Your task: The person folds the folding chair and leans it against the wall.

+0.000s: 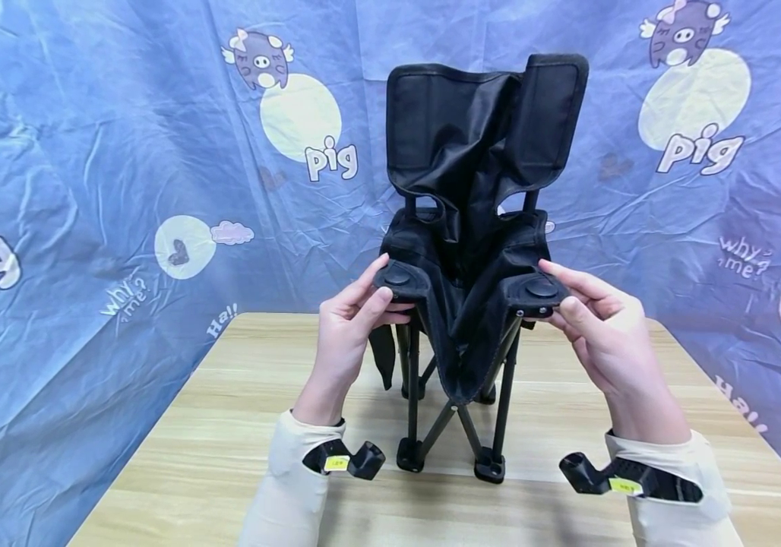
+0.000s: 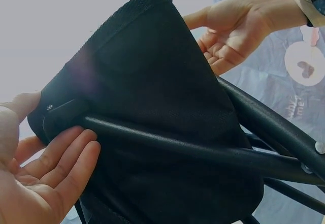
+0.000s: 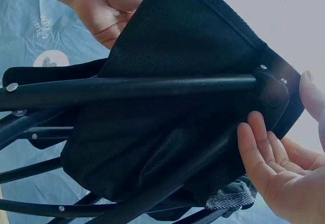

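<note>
Black folding chair [image 1: 462, 258] is stood on the table [image 1: 226, 425], partly spread, its seat sunk in a deep V and its backrest [image 1: 431, 114] creased. The seat's left front corner [image 1: 399, 279] is pinched by the left hand [image 1: 349, 327], thumb at the rim and fingers beneath; the right front corner [image 1: 539, 287] is gripped likewise by the right hand [image 1: 609, 334]. Both hands are only partly closed, and in the wrist views the outer fingers are held loose under the cloth, near the tubes.

If the corners were pulled or pressed unevenly, the frame could be twisted and a front foot [image 1: 489, 465] lifted or slid. Fingertips could be nipped around the corner joints or between the tubes should the frame shift suddenly. The sagging cloth could be caught in the crossed front legs [image 1: 455, 414], and a corner could be lost from so light a pinch.

Bare wood is left on both sides of the chair, so sideways spreading should not be blocked. Some tabletop is also seen behind the rear feet, but the backdrop cloth [image 1: 124, 152] is hung beyond; its gap from the backrest cannot be told. The table's near edge is not shown.
</note>
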`<state>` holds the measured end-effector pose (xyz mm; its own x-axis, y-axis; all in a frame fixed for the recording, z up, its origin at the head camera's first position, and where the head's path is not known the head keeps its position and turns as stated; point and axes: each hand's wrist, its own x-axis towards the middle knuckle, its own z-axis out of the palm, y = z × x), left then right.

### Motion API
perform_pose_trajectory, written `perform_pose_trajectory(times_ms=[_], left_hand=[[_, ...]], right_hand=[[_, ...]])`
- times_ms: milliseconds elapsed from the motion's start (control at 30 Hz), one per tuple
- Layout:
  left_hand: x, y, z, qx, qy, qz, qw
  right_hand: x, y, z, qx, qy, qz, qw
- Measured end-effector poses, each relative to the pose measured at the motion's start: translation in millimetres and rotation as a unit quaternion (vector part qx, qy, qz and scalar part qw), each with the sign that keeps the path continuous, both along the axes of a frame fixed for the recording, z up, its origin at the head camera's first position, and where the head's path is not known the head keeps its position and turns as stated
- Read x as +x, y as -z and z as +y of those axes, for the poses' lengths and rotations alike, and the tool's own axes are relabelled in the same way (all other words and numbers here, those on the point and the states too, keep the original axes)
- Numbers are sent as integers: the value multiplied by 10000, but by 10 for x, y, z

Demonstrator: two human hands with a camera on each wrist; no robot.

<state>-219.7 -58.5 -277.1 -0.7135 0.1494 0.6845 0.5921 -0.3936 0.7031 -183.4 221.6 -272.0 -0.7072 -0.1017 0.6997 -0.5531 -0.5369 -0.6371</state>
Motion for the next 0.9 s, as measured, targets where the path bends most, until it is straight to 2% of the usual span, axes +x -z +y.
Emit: perform_pose_trajectory(times_ms=[200,367,900], left_hand=[[19,-21,43,-21,-17,-55,10000],[21,-29,74,-32,-10,-40,10000],[45,-43,148,2,140,44,9999]], right_hand=[[-6,-18,-27,-18,-118,3,9999],[-2,-36,-60,113,-11,63,9999],[10,-66,-142,153,-148,118,9997]])
